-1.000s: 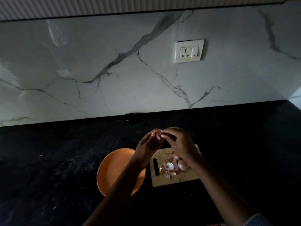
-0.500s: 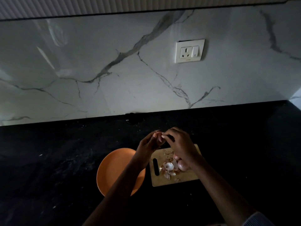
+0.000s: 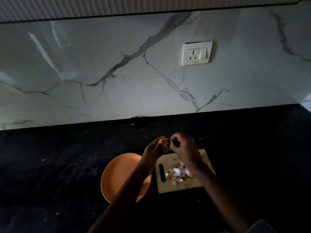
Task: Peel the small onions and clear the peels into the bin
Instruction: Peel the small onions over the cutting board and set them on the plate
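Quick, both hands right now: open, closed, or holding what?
Left hand: holds a small onion.
Right hand: fingers pinch at that onion's skin.

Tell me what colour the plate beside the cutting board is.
Orange; the plate shows best in the head view.

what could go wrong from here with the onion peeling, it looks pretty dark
The left hand and right hand work the small onion beyond the cutting board's far edge, so peel may drop onto the black counter and be hard to spot. The peel pile could scatter if a wrist brushes it. The loose onion may roll off.
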{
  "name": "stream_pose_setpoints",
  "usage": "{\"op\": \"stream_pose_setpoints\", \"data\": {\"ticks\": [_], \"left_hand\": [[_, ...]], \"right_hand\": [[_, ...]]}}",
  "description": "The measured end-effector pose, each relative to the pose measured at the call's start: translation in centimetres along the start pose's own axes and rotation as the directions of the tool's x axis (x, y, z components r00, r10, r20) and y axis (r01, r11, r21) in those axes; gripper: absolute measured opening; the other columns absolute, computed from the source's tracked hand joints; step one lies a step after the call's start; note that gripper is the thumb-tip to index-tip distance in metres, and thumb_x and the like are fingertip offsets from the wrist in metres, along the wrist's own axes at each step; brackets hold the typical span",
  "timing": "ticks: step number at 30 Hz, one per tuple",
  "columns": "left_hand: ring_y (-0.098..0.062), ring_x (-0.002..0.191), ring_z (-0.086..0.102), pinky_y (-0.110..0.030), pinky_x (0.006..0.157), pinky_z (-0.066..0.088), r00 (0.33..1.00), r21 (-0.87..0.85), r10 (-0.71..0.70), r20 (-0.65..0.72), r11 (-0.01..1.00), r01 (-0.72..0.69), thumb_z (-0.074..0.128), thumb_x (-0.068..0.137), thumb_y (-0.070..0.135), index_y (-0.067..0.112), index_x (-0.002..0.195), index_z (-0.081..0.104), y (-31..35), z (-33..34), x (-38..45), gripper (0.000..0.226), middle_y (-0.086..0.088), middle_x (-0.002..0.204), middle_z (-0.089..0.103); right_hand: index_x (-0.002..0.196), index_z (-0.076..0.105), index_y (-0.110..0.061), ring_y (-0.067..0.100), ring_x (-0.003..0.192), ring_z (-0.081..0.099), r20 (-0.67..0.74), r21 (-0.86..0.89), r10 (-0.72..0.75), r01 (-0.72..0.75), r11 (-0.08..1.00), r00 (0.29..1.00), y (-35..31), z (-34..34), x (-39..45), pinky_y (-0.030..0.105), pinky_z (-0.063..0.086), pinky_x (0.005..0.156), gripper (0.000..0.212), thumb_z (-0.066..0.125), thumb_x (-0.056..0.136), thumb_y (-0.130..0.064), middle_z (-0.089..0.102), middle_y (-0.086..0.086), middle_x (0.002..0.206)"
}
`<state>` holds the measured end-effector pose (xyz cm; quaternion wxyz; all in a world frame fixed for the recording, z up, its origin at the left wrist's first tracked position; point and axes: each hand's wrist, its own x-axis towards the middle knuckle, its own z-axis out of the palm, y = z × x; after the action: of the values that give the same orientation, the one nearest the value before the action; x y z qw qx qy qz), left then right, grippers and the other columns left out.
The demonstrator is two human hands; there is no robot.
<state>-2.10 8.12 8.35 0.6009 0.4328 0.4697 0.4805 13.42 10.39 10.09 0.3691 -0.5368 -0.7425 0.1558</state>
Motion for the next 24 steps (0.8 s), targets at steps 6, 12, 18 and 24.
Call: {"op": "stream_pose_setpoints", "data": {"ticks": [6, 12, 18, 24], "left_hand": [[-0.026, 0.112, 0.065, -0.043, 0.099, 0.050, 0.999, -0.156, -0.034, -0.026, 0.987, 0.029, 0.041, 0.107, 0.018, 0.008, 0.130, 0.057, 0.3, -1.1, -0.1, 0.031, -0.016, 0.124, 0.066], [-0.023, 0.102, 0.067, -0.039, 0.094, 0.053, 0.993, -0.221, -0.111, -0.034, 0.970, 0.101, 0.042, 0.106, 0.012, 0.006, 0.124, 0.055, -0.8, -1.1, -0.1, 0.023, -0.009, 0.113, 0.068], [-0.024, 0.105, 0.067, -0.038, 0.099, 0.050, 0.992, -0.266, -0.124, -0.018, 0.957, 0.115, 0.043, 0.105, 0.015, 0.010, 0.122, 0.059, -0.9, -0.9, -0.2, 0.024, -0.010, 0.115, 0.070], [-0.025, 0.107, 0.067, -0.031, 0.090, 0.057, 0.992, -0.275, -0.120, -0.040, 0.956, 0.104, 0.044, 0.105, 0.015, 0.002, 0.134, 0.050, -1.1, -0.7, 0.0, 0.032, -0.017, 0.124, 0.065]], "right_hand": [[0.107, 0.071, -0.010, 0.009, 0.087, 0.066, 0.054, 0.081, 0.180, -0.184, 0.980, 0.982, 2.1, -1.4, -0.1, -0.002, 0.042, 0.069, 0.023, 0.074, 0.086, -0.005, 0.074, 0.003, 0.097], [0.113, 0.071, -0.010, 0.007, 0.089, 0.063, 0.341, -0.097, 0.241, -0.221, 0.971, 0.909, 3.5, -0.8, -2.1, 0.001, 0.038, 0.061, 0.022, 0.059, 0.096, -0.002, 0.072, 0.007, 0.109], [0.120, 0.067, -0.015, 0.010, 0.090, 0.066, 0.359, -0.080, 0.265, -0.253, 0.964, 0.895, 3.1, -1.0, -2.6, 0.010, 0.040, 0.064, 0.028, 0.060, 0.096, -0.005, 0.073, 0.003, 0.110], [0.129, 0.064, -0.010, 0.018, 0.107, 0.065, 0.247, 0.041, 0.260, -0.278, 0.960, 0.933, 0.5, -1.4, -0.3, 0.018, 0.046, 0.080, 0.029, 0.054, 0.102, -0.018, 0.069, 0.008, 0.121]]}}
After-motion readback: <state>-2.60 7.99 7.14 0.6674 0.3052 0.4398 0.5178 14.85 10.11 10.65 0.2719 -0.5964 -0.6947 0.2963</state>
